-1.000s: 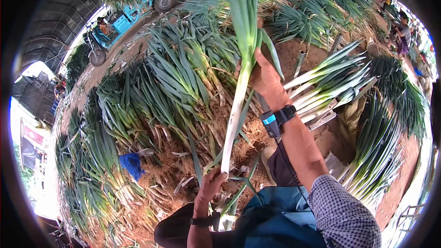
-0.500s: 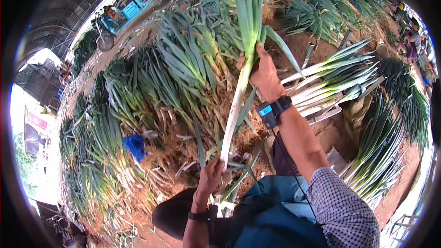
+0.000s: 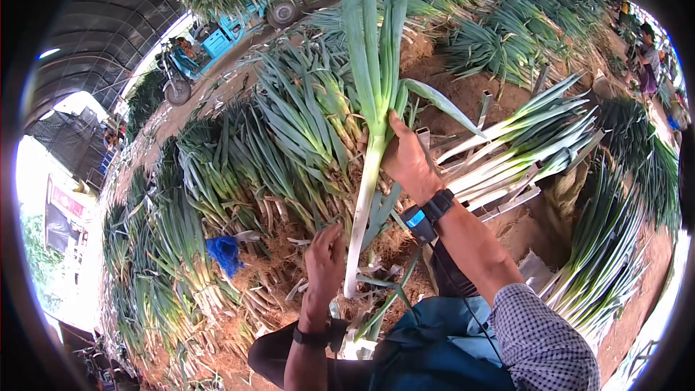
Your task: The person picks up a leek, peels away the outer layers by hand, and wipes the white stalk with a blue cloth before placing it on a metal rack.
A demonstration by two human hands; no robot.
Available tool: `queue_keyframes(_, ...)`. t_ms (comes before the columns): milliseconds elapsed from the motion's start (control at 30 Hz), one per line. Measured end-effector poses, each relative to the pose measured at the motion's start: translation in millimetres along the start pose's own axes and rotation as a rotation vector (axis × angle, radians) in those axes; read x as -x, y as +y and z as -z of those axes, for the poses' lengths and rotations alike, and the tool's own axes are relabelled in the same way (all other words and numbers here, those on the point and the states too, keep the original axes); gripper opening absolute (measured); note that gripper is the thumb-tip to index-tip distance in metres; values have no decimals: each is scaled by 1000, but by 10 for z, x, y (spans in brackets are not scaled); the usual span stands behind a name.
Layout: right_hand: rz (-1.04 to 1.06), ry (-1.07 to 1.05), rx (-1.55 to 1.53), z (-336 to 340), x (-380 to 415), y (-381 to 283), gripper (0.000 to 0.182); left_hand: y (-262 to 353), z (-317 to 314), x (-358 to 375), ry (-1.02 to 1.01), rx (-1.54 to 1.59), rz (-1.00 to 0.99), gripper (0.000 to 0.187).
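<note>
A long leek (image 3: 366,192), with a clean white stalk and spread green leaves, stands nearly upright in front of me. My right hand (image 3: 409,159) is closed around it just below where the leaves fan out. One leaf bends away to the right over the wrist. Left of the stalk's lower end, my left hand (image 3: 325,259) is apart from it, its fingers loosely curled with a gap at the thumb. Just to the right, trimmed leeks (image 3: 507,134) with white stalks lie side by side on a metal rack (image 3: 510,204).
Untrimmed leeks (image 3: 239,152) with roots and soil are heaped ahead and left. A blue cloth-like bundle (image 3: 225,253) lies among them. More leeks (image 3: 594,239) lie at the right. A loaded turquoise three-wheeler (image 3: 224,36) stands behind; a person (image 3: 648,58) is at far right.
My left hand has come off the leek's lower stalk and moved slightly up and left. The right hand has lowered with the leek, and the view has shifted a little.
</note>
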State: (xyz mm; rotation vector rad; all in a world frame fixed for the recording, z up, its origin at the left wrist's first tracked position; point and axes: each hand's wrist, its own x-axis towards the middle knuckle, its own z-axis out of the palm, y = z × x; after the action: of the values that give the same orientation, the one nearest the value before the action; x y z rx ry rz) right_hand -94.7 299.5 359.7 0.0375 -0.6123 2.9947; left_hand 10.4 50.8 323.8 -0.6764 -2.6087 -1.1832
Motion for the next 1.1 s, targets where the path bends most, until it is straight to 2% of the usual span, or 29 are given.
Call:
queue_keyframes(67, -15, -35, -18, -1, 29, 94, 40, 191, 15, -220, 8, 18, 2, 34)
queue_keyframes(100, -57, -115, -56, -16, 57, 114, 41, 205, -11, -249, -22, 95, 52, 36)
queue_keyframes(167, -114, -140, -96, -66, 99, 114, 42, 156, -123, -307, -86, 252, 150, 40)
queue_keyframes(233, -160, -205, -124, -82, 133, 94, 43, -564, -522, 184, -237, 1096, 47, 43)
queue_keyframes(267, -171, -219, -142, -82, 143, 77, 43, -420, -398, 180, -389, 645, 168, 43)
queue_keyframes(300, -181, -231, -161, -75, 139, 58, 44, -261, -269, 170, -595, 183, 210, 42)
queue_keyframes(333, -193, -240, -180, -43, 128, 48, 44, -179, -422, 378, -407, 816, 435, 40)
queue_keyframes(367, -220, -226, -168, -12, 121, 40, 46, -207, -432, 464, -372, 761, 424, 34)
queue_keyframes(467, -121, -116, 29, -119, 206, 85, 46, -101, -402, 511, -257, 680, 454, 27)
queue_keyframes(500, -76, -94, 192, -25, 152, 124, 46, -77, -398, 462, -223, 669, 460, 26)
queue_keyframes(567, 436, -189, 762, 190, 258, 202, 46, -12, -341, 391, -181, 619, 449, 25)
queue_keyframes(633, 73, -85, 735, -69, 353, -2, 48, -8, -329, 371, -122, 521, 458, 21)
queue_keyframes(767, -27, -371, 691, 143, 225, -51, 41, -253, -405, 455, -52, 385, 406, 24)
queue_keyframes(967, -54, -345, 723, 85, 254, -31, 48, -25, -347, 463, 94, 165, 342, 27)
queue_keyframes(1100, -61, -395, 688, 25, 284, -63, 50, -60, -276, 470, 77, 160, 309, 29)
